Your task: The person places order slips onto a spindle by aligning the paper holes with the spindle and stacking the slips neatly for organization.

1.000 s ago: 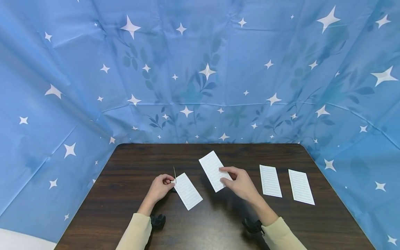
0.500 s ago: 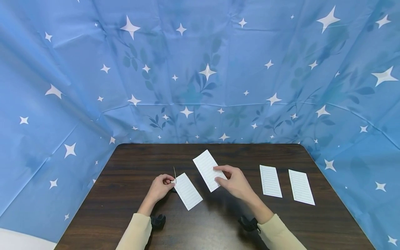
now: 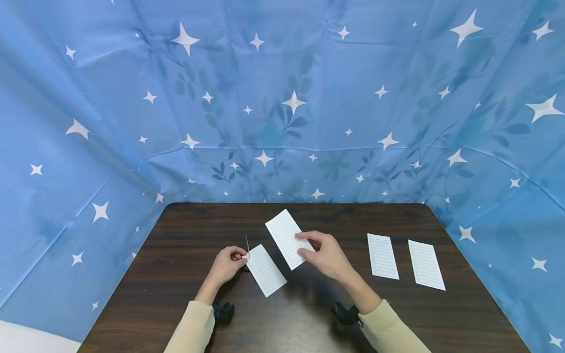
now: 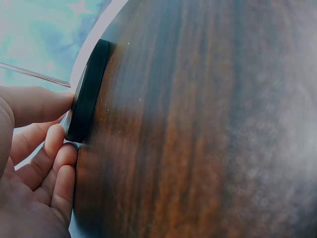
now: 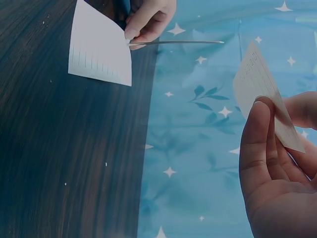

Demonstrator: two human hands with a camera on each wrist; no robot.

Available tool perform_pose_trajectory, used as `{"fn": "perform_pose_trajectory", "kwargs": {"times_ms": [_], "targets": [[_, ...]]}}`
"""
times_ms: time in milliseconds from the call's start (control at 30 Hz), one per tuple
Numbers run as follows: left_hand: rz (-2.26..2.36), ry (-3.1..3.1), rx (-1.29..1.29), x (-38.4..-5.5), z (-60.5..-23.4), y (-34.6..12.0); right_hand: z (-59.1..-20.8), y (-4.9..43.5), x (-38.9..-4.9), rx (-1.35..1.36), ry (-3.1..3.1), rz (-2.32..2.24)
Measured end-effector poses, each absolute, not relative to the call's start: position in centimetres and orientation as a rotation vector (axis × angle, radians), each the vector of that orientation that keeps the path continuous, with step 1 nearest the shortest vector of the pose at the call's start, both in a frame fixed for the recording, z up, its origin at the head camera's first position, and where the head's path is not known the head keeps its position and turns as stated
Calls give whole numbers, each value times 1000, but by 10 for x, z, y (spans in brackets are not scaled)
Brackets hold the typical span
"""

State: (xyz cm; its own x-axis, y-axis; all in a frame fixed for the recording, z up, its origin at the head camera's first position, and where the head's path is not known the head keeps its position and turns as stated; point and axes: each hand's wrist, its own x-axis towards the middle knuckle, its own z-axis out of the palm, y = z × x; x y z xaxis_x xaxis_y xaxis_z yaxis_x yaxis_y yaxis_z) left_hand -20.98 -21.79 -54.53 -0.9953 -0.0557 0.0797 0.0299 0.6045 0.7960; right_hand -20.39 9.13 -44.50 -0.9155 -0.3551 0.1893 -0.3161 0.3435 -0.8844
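A paper spike (image 3: 247,242) stands upright on the table, its thin metal rod (image 5: 183,42) rising from a black round base (image 4: 91,94). My left hand (image 3: 226,264) holds it low down, thumb and fingertips against the base. A lined white card (image 3: 266,270) has one corner at the rod's foot; the fingers hide whether the rod goes through it. To the right, my right hand (image 3: 327,255) pinches another lined card (image 3: 288,238) by its lower right edge, tilted above the table. That held card (image 5: 257,89) appears nearly edge-on in the right wrist view.
Two more lined cards, a nearer-in one (image 3: 382,256) and an outer one (image 3: 426,264), lie flat at the right of the dark wooden table (image 3: 282,318). Behind the table hangs a blue curtain (image 3: 282,122) with white stars.
My right hand has moved left and slightly farther off, bringing its card closer to the spike. The left hand, the spike and the card at it have stayed in place.
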Motion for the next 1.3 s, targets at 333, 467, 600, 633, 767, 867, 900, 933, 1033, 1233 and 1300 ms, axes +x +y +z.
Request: {"fn": "perform_pose_trajectory", "kwargs": {"times_ms": [333,467,600,633,767,867,900,933,1033,1233,1300], "targets": [[-1359,-2729,21,-209,-545,-219,-445,80,-202,-664,2540,-1627],[-1359,-2733,32,-210,-546,-219,-443,74,-202,-685,2539,-1623],[-1364,-2741,38,-210,-546,-218,-442,70,-202,-699,2541,-1614],[-1365,-2743,35,-210,-546,-218,-441,69,-201,-701,2538,-1619],[-1366,-2745,21,-209,-546,-219,-440,67,-201,-718,2519,-1642],[-1349,-2743,10,-208,-546,-220,-440,65,-201,-734,2504,-1654],[-1346,-2741,7,-208,-546,-221,-440,65,-201,-739,2496,-1659],[-1345,-2736,4,-208,-546,-221,-441,65,-202,-742,2490,-1663],[-1351,-2723,6,-207,-544,-221,-441,63,-203,-748,2470,-1673],[-1374,-2694,30,-206,-537,-220,-441,62,-205,-735,2430,-1688],[-1368,-2674,28,-207,-533,-220,-441,61,-206,-730,2421,-1691]]}}
